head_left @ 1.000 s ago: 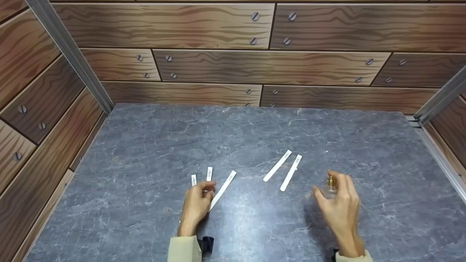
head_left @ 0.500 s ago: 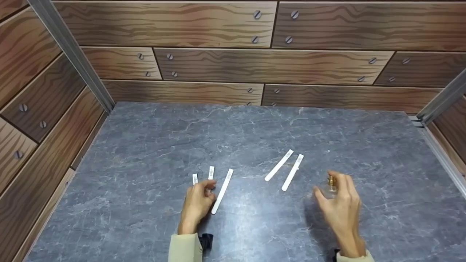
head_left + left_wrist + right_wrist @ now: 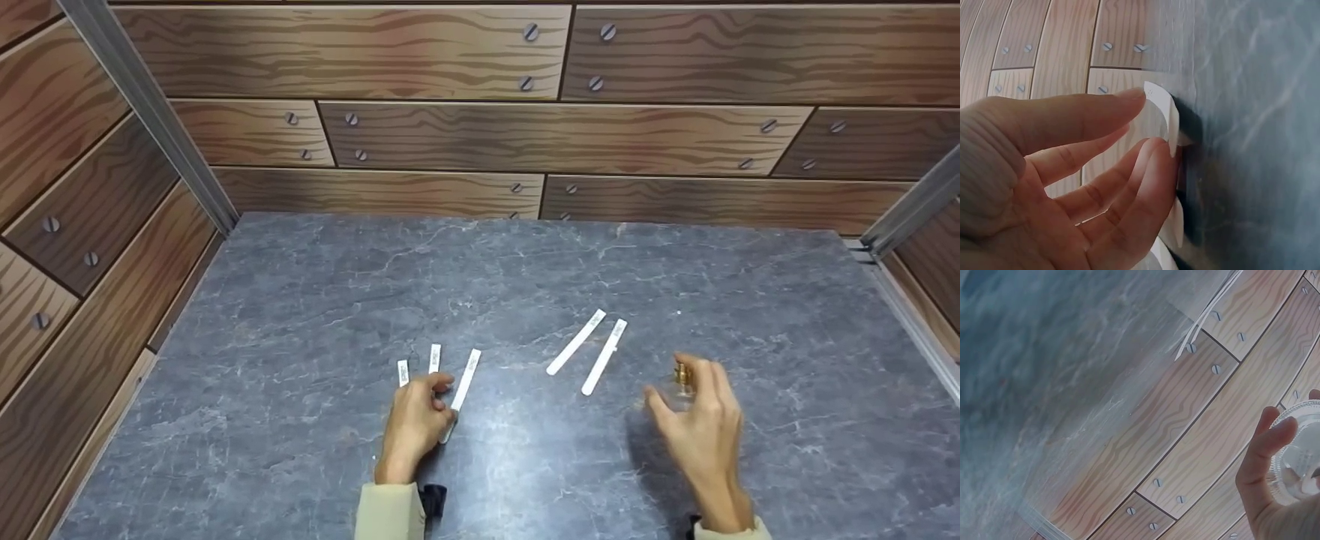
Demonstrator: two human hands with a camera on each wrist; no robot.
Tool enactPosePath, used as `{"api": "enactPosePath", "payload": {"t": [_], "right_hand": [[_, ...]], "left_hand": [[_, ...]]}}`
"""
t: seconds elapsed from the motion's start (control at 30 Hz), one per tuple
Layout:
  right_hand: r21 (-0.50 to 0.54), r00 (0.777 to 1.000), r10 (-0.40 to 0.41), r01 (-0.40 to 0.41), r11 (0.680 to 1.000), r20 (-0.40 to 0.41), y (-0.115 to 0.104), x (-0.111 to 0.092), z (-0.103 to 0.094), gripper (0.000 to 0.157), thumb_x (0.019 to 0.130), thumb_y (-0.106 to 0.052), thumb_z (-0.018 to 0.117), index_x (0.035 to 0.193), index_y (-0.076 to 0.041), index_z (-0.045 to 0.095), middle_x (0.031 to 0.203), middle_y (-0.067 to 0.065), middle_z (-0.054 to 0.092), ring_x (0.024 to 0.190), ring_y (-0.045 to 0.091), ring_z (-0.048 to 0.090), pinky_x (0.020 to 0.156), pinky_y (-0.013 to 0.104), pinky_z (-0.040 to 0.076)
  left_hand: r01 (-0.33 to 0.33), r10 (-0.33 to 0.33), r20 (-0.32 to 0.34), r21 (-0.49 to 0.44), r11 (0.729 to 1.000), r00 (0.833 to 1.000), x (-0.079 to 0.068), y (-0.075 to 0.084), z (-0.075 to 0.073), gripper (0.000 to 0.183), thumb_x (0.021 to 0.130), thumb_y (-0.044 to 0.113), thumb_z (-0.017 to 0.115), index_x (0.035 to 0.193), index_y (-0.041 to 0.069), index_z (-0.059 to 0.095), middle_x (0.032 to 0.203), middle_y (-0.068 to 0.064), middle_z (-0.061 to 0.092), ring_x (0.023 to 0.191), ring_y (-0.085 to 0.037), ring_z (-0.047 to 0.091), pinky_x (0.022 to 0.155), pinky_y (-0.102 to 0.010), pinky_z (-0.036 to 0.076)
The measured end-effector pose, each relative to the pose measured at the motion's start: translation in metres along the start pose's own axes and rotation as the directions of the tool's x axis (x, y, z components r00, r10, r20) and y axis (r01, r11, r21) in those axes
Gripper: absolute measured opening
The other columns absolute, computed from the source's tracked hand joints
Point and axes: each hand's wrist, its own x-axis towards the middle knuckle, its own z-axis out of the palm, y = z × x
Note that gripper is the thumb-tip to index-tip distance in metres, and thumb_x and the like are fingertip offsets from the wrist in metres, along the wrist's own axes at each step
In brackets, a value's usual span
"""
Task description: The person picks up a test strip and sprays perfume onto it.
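Note:
My left hand (image 3: 415, 420) is low over the table at the left. Its thumb and fingertips are at the edges of a white scent test strip (image 3: 469, 373) and pinch it near its lower end. In the left wrist view, the strip (image 3: 1169, 109) curves between thumb and finger. Two more strips, a left one (image 3: 403, 371) and a middle one (image 3: 435, 356), lie partly hidden behind this hand. At the right, my right hand (image 3: 705, 424) holds a small perfume bottle (image 3: 682, 377) with a gold neck above the table. Its clear ribbed glass (image 3: 1292, 464) shows in the right wrist view.
Two white strips, one (image 3: 576, 343) beside the other (image 3: 604, 358), lie slanted on the grey marbled table (image 3: 375, 277) between the hands. Wood-patterned walls (image 3: 450, 135) stand behind and at both sides, with metal posts (image 3: 161, 127) at the corners.
The rightmost strip by the left hand has turned to stand steeper. My left hand has shifted slightly right onto that strip. My right hand and its bottle have stayed in place.

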Motion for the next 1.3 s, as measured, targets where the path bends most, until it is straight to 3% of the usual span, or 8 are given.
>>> {"api": "enactPosePath", "payload": {"t": [0.27,0.47,0.63,0.83,1.03,1.3], "right_hand": [[0.006,1.0,0.007,-0.007,1.0,-0.004,-0.001,0.001,0.0,0.053,0.059,0.012,0.085,0.107,0.009,0.061,0.089,0.022,0.063,0.07,0.037,0.062,0.062,0.055,0.054],[0.004,1.0,-0.01,0.01,1.0,-0.027,0.001,0.003,0.0,0.053,0.06,0.009,0.086,0.107,0.008,0.062,0.088,0.019,0.062,0.07,0.034,0.06,0.062,0.043,0.052],[-0.001,0.999,-0.033,0.033,0.999,-0.024,0.002,0.0,0.001,0.053,0.059,0.009,0.086,0.106,0.007,0.062,0.086,0.02,0.061,0.067,0.036,0.06,0.059,0.052,0.052],[0.003,1.0,-0.027,0.027,1.0,-0.012,0.002,-0.002,0.001,0.054,0.058,0.011,0.086,0.106,0.008,0.061,0.086,0.021,0.061,0.068,0.037,0.06,0.059,0.055,0.053],[0.005,0.999,-0.034,0.034,0.999,-0.012,0.001,-0.001,0.001,0.054,0.057,0.012,0.086,0.106,0.009,0.061,0.086,0.022,0.061,0.068,0.036,0.06,0.059,0.053,0.053],[0.008,1.0,-0.026,0.026,1.0,-0.011,0.0,-0.003,0.003,0.054,0.058,0.011,0.086,0.106,0.008,0.061,0.088,0.02,0.062,0.069,0.036,0.061,0.06,0.054,0.053]], "left_hand": [[-0.003,0.004,-0.016,0.082,0.997,1.0,-0.001,0.004,0.007,0.047,0.061,-0.015,0.076,0.105,-0.001,0.074,0.084,-0.004,0.061,0.071,-0.014,0.053,0.063,-0.034,0.048],[-0.062,0.067,-0.033,0.124,0.99,0.997,0.0,0.006,0.01,0.046,0.061,-0.018,0.069,0.103,0.001,0.075,0.082,-0.002,0.056,0.07,-0.016,0.052,0.06,-0.034,0.047],[-0.081,0.084,-0.017,0.123,0.989,0.996,-0.003,0.005,0.011,0.044,0.062,-0.018,0.068,0.101,0.002,0.076,0.085,-0.003,0.057,0.071,-0.017,0.053,0.063,-0.034,0.048],[-0.108,0.107,0.016,0.083,0.991,0.994,-0.004,0.004,0.012,0.042,0.062,-0.02,0.063,0.097,0.001,0.076,0.083,-0.003,0.061,0.074,-0.016,0.055,0.068,-0.033,0.051],[-0.132,0.132,0.022,0.043,0.99,0.991,-0.001,0.005,0.015,0.034,0.066,-0.02,0.059,0.087,0.0,0.076,0.069,0.001,0.059,0.065,-0.01,0.053,0.059,-0.026,0.047],[-0.108,0.108,0.002,-0.085,0.991,0.994,0.002,0.01,0.019,0.032,0.074,-0.017,0.063,0.1,-0.005,0.077,0.072,-0.001,0.065,0.064,-0.006,0.052,0.058,-0.023,0.046]]}}
